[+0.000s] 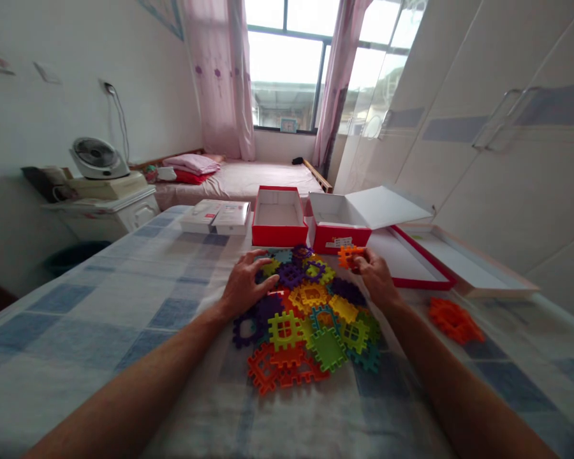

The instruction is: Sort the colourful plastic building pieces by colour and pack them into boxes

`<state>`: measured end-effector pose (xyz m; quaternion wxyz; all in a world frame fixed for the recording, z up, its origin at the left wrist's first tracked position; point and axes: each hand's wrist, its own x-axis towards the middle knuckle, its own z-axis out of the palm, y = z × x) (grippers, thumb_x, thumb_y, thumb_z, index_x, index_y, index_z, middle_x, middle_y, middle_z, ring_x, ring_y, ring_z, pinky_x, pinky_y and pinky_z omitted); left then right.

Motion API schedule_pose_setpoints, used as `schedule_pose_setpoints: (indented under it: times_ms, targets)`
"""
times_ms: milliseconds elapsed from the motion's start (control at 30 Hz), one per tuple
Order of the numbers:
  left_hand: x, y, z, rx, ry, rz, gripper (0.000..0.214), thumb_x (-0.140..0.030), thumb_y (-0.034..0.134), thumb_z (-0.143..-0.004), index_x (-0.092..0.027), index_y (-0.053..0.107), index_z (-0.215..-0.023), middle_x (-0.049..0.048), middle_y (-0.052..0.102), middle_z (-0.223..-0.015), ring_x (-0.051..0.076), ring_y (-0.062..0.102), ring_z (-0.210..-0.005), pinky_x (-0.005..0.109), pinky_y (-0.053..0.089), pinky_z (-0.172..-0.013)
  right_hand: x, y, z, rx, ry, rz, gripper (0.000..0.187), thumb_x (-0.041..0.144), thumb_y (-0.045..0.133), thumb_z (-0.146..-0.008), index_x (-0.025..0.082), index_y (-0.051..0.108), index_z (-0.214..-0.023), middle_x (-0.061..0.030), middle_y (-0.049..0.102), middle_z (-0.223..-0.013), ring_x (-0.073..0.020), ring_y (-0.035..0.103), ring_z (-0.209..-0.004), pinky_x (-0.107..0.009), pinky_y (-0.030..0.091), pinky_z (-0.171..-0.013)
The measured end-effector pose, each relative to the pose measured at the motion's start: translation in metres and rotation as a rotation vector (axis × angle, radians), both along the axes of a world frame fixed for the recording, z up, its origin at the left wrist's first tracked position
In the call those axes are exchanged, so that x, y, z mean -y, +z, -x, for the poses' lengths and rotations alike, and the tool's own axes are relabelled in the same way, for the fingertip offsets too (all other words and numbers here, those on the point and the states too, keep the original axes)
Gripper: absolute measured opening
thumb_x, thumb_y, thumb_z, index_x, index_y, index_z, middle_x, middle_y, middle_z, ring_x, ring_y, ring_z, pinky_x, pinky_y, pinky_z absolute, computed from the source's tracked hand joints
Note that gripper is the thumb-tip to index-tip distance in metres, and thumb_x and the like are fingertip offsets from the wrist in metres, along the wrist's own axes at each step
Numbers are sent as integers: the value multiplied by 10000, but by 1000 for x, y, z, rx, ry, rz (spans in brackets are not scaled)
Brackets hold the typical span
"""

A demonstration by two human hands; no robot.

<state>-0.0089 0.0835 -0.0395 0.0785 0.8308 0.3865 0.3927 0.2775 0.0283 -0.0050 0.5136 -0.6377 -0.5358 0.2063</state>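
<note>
Head view: right hand (375,274) has thumb and fingers clamped on an orange piece (347,256), at the far right of the mixed pile (310,299), just in front of the open red box (323,238). To handle it well: pinch by the edge, keep its teeth clear of neighbours, steady the pile with the left hand (247,284). Pose: left is palm-down at the pile's far left, thumb and fingers apart; right is angled inward.

On the left, a fan (99,157) is standing above a white cabinet (141,212). Pink curtains (216,83) are hanging at a bright window (284,64), and a bed (261,178) is stretching beneath it. White wardrobe doors (459,166) are lining the right side.
</note>
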Motion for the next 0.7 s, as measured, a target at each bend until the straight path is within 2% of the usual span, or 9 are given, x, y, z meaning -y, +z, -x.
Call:
schedule_pose_setpoints:
  times_ms: [67,133,200,267,333,433,500,600,700]
  targets:
    - [5,3,-2,-66,-32,-25,371,-404,622,-783,-191,640,-1086,103,534,-1276,272,475,-1190,442,379,-1024,12,13,14,19,142,-39,184,306,461,-783,174,558,-866,-13,601,-783,-133,547,-710,-247,438,-650]
    - [8,4,-2,-105,-46,-25,391,-388,639,-773,-197,634,-1113,100,513,-1306,280,451,-1219,455,365,-1040,24,22,36,115,361,-4,144,291,475,-804,176,558,-826,2,580,-747,-121,522,-677,-240,421,-634]
    - [8,4,-2,-115,-54,-14,387,-341,636,-770,-196,630,-1130,97,503,-1320,278,439,-1234,450,355,-1054,33,23,60,259,536,24,121,268,481,-830,178,561,-812,4,581,-754,-120,515,-689,-243,413,-649]
    - [6,2,-2,-105,-48,-1,375,-271,618,-767,-190,632,-1133,96,503,-1321,270,441,-1235,438,355,-1059,39,18,79,404,625,23,107,228,475,-850,182,565,-820,-10,597,-801,-131,527,-752,-257,415,-703]
    - [3,0,-1,-85,-28,19,355,-217,581,-770,-171,643,-1116,108,516,-1303,266,454,-1223,431,360,-1059,40,9,89,532,613,6,114,189,454,-862,183,561,-826,-31,607,-850,-148,536,-816,-281,413,-760]
    - [-3,-5,0,-38,10,77,318,-186,496,-803,-131,661,-1070,130,553,-1236,254,495,-1176,417,379,-1044,36,1,88,670,432,-1,104,156,448,-846,177,543,-809,-57,603,-846,-182,542,-851,-316,409,-786]
    - [-6,-7,0,-11,21,117,321,-177,458,-813,-122,662,-1055,127,572,-1194,240,521,-1141,398,398,-1028,33,-1,84,689,370,-10,100,144,453,-833,175,548,-841,-69,610,-873,-197,547,-894,-327,409,-812]
    - [-8,-9,0,-1,-8,125,345,-181,496,-778,-126,647,-1083,118,571,-1196,235,521,-1144,376,401,-1030,32,0,85,647,435,-48,147,135,471,-822,186,554,-933,-71,619,-964,-195,539,-986,-320,401,-867]
    - [-6,-8,-2,-10,-43,111,387,-183,548,-740,-129,636,-1112,120,558,-1226,243,511,-1164,374,398,-1038,33,-1,93,642,450,-45,95,141,483,-824,194,536,-882,-58,611,-919,-191,541,-950,-313,404,-832]
